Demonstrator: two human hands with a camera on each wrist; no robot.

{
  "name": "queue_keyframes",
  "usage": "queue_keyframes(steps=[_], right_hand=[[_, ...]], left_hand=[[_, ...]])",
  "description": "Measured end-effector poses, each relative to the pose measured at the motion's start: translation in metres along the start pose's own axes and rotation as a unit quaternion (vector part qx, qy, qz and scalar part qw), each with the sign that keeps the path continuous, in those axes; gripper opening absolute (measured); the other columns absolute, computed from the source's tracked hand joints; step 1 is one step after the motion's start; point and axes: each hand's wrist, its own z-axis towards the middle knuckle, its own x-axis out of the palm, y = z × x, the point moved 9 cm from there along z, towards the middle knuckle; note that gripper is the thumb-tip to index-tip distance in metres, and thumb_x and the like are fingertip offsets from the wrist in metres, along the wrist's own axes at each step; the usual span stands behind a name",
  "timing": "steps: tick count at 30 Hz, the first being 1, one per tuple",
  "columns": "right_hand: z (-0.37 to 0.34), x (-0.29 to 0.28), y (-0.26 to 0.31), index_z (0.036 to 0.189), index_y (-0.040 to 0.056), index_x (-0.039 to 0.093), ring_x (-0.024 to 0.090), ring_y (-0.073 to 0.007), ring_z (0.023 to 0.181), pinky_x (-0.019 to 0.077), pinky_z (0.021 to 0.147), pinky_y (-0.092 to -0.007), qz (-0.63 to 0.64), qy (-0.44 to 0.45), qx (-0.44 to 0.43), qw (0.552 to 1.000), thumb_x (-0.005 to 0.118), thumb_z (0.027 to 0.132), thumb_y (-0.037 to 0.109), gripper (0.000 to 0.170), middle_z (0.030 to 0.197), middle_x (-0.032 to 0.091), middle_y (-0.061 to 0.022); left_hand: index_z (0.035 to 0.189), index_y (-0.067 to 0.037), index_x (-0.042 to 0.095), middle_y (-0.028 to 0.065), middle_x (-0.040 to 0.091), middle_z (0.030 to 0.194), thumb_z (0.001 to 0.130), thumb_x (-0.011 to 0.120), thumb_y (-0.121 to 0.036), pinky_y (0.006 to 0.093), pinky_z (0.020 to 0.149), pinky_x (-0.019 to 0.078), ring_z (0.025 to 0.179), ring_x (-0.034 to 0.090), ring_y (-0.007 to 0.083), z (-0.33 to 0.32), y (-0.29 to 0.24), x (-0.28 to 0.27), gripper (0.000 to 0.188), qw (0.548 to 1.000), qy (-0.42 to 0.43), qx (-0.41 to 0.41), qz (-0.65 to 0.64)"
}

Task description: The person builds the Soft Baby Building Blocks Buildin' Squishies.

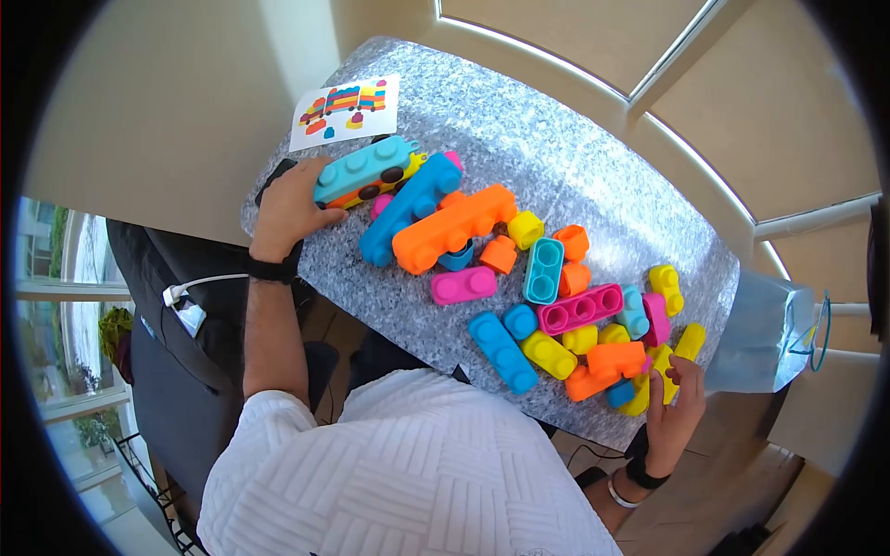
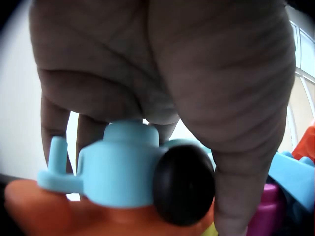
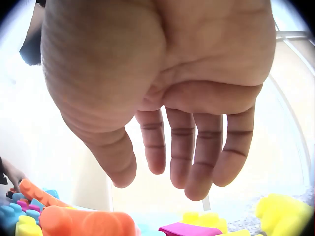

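Note:
At the table's left side, my left hand [image 1: 295,211] grips the rear end of a light blue wheeled block [image 1: 363,170] with orange and yellow parts under it. The left wrist view shows the palm [image 2: 162,59] over the light blue block [image 2: 120,169], the thumb beside its black wheel [image 2: 183,185]. My right hand [image 1: 676,417] hovers at the right edge of the pile, fingers apart, near yellow blocks [image 1: 689,342]. In the right wrist view the right hand [image 3: 162,93] holds nothing, with an orange block [image 3: 88,222] and a magenta block [image 3: 191,229] below.
A printed picture card [image 1: 345,112] lies at the back left. Large blue [image 1: 411,211] and orange [image 1: 454,228] blocks lie beside the wheeled one. More loose blocks spread right across the speckled table [image 1: 519,111]. A clear plastic bag [image 1: 762,335] is at the right edge.

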Motion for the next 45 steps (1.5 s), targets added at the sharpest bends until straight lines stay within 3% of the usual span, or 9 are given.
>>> queue_keyframes(steps=[2,5,14,21,26,33,42,44,45], right_hand=[[0.001,0.001,0.009,0.12,0.0005,0.068,0.07,-0.0355,0.091,0.0568,0.082,-0.0438,0.015,-0.005,-0.016,1.0,0.08,0.096,0.006,0.027,0.113,0.071,-0.0182],[0.001,0.003,0.012,0.116,0.0006,0.069,0.07,-0.0351,0.092,0.0568,0.081,-0.0435,0.007,-0.006,-0.031,0.999,0.081,0.096,0.006,0.024,0.109,0.072,-0.0169],[-0.011,-0.006,0.02,0.109,0.0002,0.071,0.072,-0.0364,0.09,0.0573,0.081,-0.0437,0.018,-0.043,-0.058,0.997,0.083,0.092,0.002,0.021,0.1,0.074,-0.0171],[-0.01,-0.012,0.028,0.109,-0.0004,0.071,0.074,-0.0375,0.092,0.0582,0.082,-0.0437,0.017,-0.058,-0.079,0.995,0.082,0.092,-0.001,0.02,0.102,0.075,-0.0175],[-0.015,-0.014,0.026,0.108,-0.0003,0.072,0.074,-0.0375,0.092,0.0585,0.082,-0.0435,0.016,-0.061,-0.087,0.994,0.083,0.091,-0.001,0.02,0.102,0.075,-0.0177],[-0.013,-0.011,0.034,0.107,0.0006,0.073,0.075,-0.0365,0.092,0.0587,0.081,-0.0427,0.021,-0.063,-0.088,0.994,0.083,0.091,-0.001,0.019,0.101,0.075,-0.0168],[-0.01,-0.014,0.038,0.106,0.0016,0.073,0.075,-0.0369,0.092,0.0581,0.082,-0.0435,0.011,-0.063,-0.093,0.994,0.083,0.09,-0.001,0.019,0.101,0.075,-0.0158],[-0.01,-0.01,0.039,0.106,0.0018,0.073,0.074,-0.037,0.093,0.058,0.083,-0.0434,0.013,-0.059,-0.093,0.994,0.083,0.09,-0.001,0.019,0.101,0.075,-0.0156],[-0.011,-0.008,0.04,0.107,0.002,0.073,0.074,-0.0369,0.094,0.058,0.084,-0.0435,0.016,-0.055,-0.093,0.994,0.084,0.089,-0.001,0.021,0.102,0.075,-0.0157]], left_hand=[[0.141,-0.007,0.068,0.0193,0.074,0.134,0.071,0.1,-0.034,0.0496,0.104,0.0559,0.123,0.071,0.0402,0.003,-0.001,0.005,0.082,0.999,0.004,-0.034,0.01],[0.14,-0.007,0.068,0.02,0.075,0.131,0.073,0.098,-0.037,0.0509,0.103,0.0563,0.12,0.072,0.0413,0.013,-0.001,0.015,0.08,0.999,-0.035,0.01,0.013],[0.139,-0.005,0.065,0.0219,0.075,0.127,0.084,0.089,-0.054,0.0534,0.098,0.0565,0.119,0.071,0.0428,0.03,-0.026,0.02,0.078,0.999,-0.031,0.003,-0.033],[0.141,-0.003,0.062,0.0233,0.073,0.128,0.086,0.088,-0.054,0.0528,0.1,0.0557,0.121,0.07,0.0435,0.032,-0.022,0.026,0.08,0.999,-0.041,0.023,-0.022],[0.148,-0.004,0.061,0.0244,0.069,0.142,0.075,0.097,-0.041,0.0507,0.112,0.0518,0.131,0.067,0.0438,0.022,-0.023,0.003,0.089,0.997,0.017,0.032,-0.068],[0.151,-0.002,0.059,0.0262,0.067,0.145,0.073,0.098,-0.038,0.0494,0.116,0.0498,0.135,0.064,0.0449,0.017,-0.004,0.023,0.094,0.995,-0.031,0.044,-0.081],[0.134,-0.003,0.065,0.0199,0.071,0.129,0.079,0.095,-0.03,0.0493,0.104,0.0548,0.121,0.07,0.042,0.014,-0.019,-0.001,0.068,0.991,-0.091,0.039,-0.092],[0.126,-0.005,0.066,0.0171,0.071,0.123,0.078,0.095,-0.024,0.047,0.1,0.0563,0.117,0.071,0.0394,0.009,-0.024,-0.02,0.06,0.979,-0.177,0.04,-0.092],[0.126,-0.005,0.066,0.0171,0.071,0.123,0.078,0.095,-0.024,0.047,0.1,0.0563,0.117,0.071,0.0394,0.008,-0.027,-0.023,0.06,0.979,-0.177,0.04,-0.092]])
